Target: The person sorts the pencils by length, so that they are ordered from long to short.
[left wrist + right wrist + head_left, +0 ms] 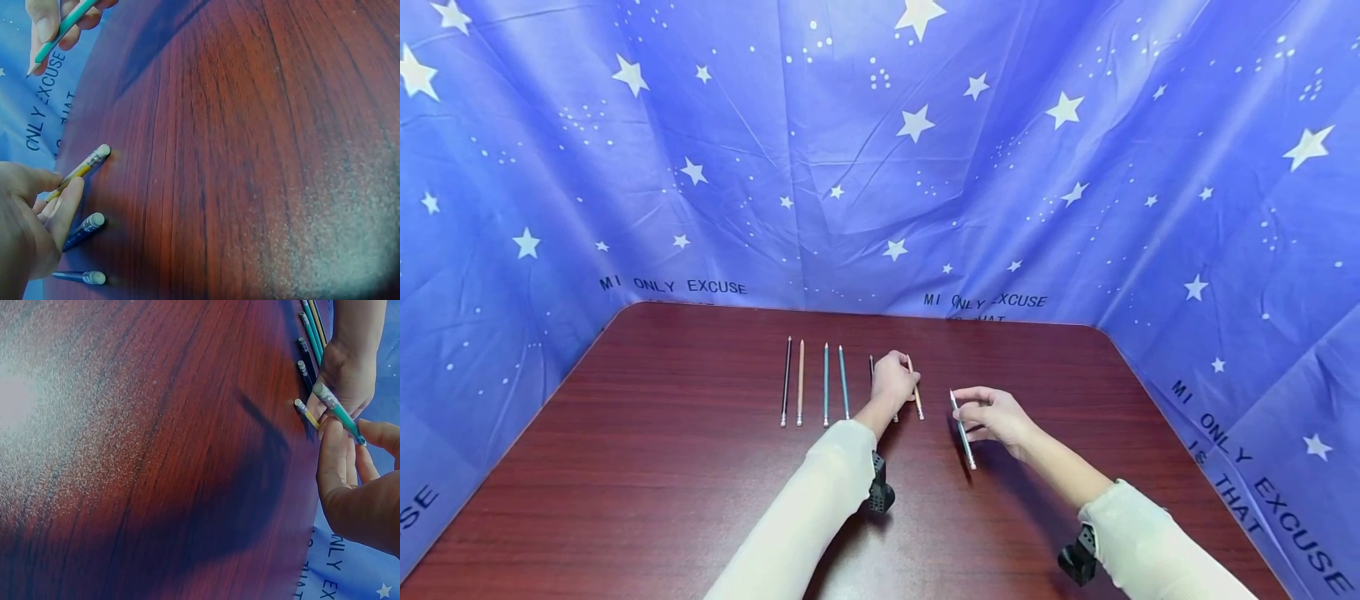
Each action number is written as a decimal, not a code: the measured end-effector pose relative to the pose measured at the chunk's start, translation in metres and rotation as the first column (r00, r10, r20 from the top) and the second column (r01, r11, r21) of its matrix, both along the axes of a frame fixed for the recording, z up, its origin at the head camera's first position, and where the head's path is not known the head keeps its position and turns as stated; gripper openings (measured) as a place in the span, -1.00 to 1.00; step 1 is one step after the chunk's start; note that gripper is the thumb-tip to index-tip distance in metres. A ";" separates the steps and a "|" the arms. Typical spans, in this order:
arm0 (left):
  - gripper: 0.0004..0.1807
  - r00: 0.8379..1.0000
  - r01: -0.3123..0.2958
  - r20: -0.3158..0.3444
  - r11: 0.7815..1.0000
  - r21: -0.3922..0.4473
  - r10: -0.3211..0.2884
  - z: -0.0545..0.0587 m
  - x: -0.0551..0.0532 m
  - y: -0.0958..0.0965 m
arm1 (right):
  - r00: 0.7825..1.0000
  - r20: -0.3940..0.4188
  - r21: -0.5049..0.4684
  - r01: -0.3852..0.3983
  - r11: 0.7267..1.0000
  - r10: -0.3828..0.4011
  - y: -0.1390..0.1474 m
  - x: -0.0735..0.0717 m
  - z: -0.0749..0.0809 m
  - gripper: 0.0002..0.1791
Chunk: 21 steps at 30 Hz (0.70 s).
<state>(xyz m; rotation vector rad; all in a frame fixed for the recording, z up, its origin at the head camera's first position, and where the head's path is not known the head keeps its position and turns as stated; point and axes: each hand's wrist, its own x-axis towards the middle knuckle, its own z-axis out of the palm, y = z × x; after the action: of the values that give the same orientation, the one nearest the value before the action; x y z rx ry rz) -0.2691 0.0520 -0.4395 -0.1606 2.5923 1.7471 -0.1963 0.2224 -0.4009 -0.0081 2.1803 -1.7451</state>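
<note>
My left hand [892, 382] pinches a yellow pencil [919, 405] between thumb and fingers, low over the table. In the left wrist view, this pencil's white eraser end [103, 150] points away from the hand. To the right, my right hand [1000, 423] holds a green pencil [964, 442] in its fingertips, with its sharpened tip toward the back and its eraser toward me. The right wrist view shows that green pencil [340, 414] raised above the tabletop. Two dark pencils [84, 230] lie beside my left hand, which partly hides them in the head view.
Left of my hands lie a black pencil [786, 383], a yellow pencil [801, 383] and two teal pencils [826, 385], roughly parallel, erasers toward me. They rest on a reddish-brown wooden table [647, 467]. A blue star-patterned curtain [850, 150] surrounds the table's back and sides.
</note>
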 end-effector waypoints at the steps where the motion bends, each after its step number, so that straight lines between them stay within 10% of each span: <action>1: -0.72 1.000 -0.003 0.002 1.000 -0.011 0.003 0.000 -0.001 0.000 | 1.000 0.001 -0.001 0.006 1.000 -0.006 0.000 0.000 0.000 -0.40; 21: -0.85 0.999 0.011 -0.031 0.942 -0.336 -0.023 -0.002 -0.004 0.006 | 0.999 -0.018 0.002 0.038 0.999 -0.038 0.004 -0.007 0.001 -0.40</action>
<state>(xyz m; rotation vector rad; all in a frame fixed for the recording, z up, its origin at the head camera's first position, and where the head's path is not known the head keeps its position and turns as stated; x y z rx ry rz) -0.2728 0.0583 -0.4415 -0.1101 2.8868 1.2973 -0.2038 0.2267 -0.4000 0.0186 2.2086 -1.7698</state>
